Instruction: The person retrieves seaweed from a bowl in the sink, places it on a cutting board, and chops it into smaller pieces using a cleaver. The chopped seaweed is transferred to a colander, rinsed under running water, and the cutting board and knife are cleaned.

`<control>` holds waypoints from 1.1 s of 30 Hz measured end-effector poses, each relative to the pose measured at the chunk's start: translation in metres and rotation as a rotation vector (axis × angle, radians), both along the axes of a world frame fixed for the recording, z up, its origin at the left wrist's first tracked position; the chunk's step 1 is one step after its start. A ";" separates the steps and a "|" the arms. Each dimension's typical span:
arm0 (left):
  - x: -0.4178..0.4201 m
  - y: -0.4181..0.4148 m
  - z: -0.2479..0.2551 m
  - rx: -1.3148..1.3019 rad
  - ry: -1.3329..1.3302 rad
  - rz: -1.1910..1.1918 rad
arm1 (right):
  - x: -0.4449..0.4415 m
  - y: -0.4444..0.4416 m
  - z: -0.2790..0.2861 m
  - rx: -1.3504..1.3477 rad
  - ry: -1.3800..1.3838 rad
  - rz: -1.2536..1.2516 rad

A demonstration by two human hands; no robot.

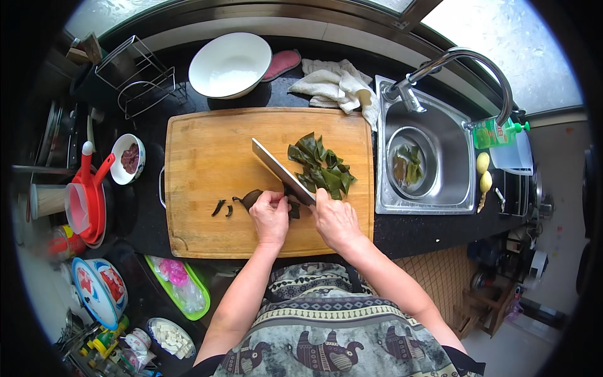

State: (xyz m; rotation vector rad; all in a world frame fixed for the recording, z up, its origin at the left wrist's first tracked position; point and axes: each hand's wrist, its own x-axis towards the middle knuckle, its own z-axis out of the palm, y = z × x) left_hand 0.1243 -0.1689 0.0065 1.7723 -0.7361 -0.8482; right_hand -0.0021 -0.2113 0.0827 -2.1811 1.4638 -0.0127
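Note:
On a wooden cutting board (207, 151), my right hand (335, 219) grips a cleaver (282, 170), its broad blade slanting up and to the left. My left hand (271, 219) holds a dark green piece, which looks like kelp (250, 200), just left of the blade; the fingertips partly hide it. A pile of cut kelp pieces (325, 169) lies right of the cleaver. Small dark scraps (218, 207) rest on the board to the left of my left hand.
Right of the board is a steel sink (450, 122) with a bowl of kelp (410, 165) in water. Behind the board stand a white bowl (230, 66) and a cloth (339, 85). At left are a small bowl of meat (123, 174) and red strainers (96, 207); diced tofu-like cubes (172, 337) sit lower left.

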 end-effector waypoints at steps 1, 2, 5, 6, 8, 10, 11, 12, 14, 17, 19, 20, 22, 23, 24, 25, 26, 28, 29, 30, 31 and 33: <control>0.002 0.000 0.001 0.013 -0.004 -0.014 | 0.000 -0.001 0.000 0.019 0.024 0.002; 0.004 -0.002 0.003 0.027 -0.008 -0.029 | 0.000 -0.007 0.001 0.069 0.012 -0.009; 0.007 -0.005 0.005 0.064 -0.016 -0.039 | -0.005 -0.013 0.003 0.070 -0.048 -0.010; 0.006 -0.004 0.005 0.086 -0.017 -0.039 | -0.005 -0.012 0.007 0.052 -0.033 -0.002; 0.009 -0.005 0.008 0.097 -0.019 -0.040 | -0.001 -0.012 0.019 -0.021 -0.099 -0.013; 0.008 -0.005 0.006 0.093 0.002 -0.028 | 0.005 -0.011 0.038 -0.110 -0.154 -0.010; 0.007 -0.004 0.005 0.095 -0.013 -0.028 | 0.006 -0.008 0.033 -0.068 -0.101 0.001; 0.006 -0.005 0.006 0.092 -0.029 -0.028 | 0.006 -0.007 0.025 -0.030 -0.051 0.011; 0.005 -0.005 0.002 0.068 -0.034 -0.039 | 0.005 -0.001 -0.001 0.036 0.072 0.028; 0.005 -0.005 0.000 0.070 -0.017 -0.038 | 0.004 -0.007 -0.004 0.043 0.051 0.024; 0.007 -0.007 -0.002 0.067 0.051 -0.010 | -0.001 -0.014 0.002 0.107 -0.035 -0.037; 0.006 -0.006 -0.002 0.071 0.094 0.013 | -0.008 -0.014 -0.007 0.109 -0.094 -0.090; 0.006 -0.006 -0.002 0.083 0.174 0.041 | -0.019 -0.014 -0.010 0.124 -0.197 -0.210; 0.008 -0.007 -0.001 0.054 0.283 0.078 | -0.024 -0.015 -0.010 0.092 -0.167 -0.188; 0.009 -0.008 0.002 0.030 0.391 0.108 | -0.025 -0.015 -0.002 0.064 -0.136 -0.175; 0.011 -0.007 0.005 0.007 0.499 0.138 | -0.026 -0.014 0.001 0.037 -0.106 -0.161; 0.016 -0.004 0.010 -0.066 0.608 0.158 | -0.028 -0.014 0.000 0.003 -0.155 -0.142; 0.033 -0.001 0.022 -0.204 0.585 0.204 | -0.029 -0.010 0.007 -0.008 -0.132 -0.130; 0.046 0.001 0.025 -0.265 0.545 0.229 | -0.029 -0.007 0.008 -0.012 -0.121 -0.124; 0.063 0.007 0.025 -0.259 0.433 0.276 | -0.029 -0.004 0.006 -0.023 -0.124 -0.098; 0.080 0.012 0.024 -0.251 0.329 0.314 | -0.030 0.000 0.004 -0.013 -0.111 -0.080; 0.110 0.021 0.014 -0.158 0.131 0.236 | -0.032 0.003 0.001 0.004 -0.086 -0.040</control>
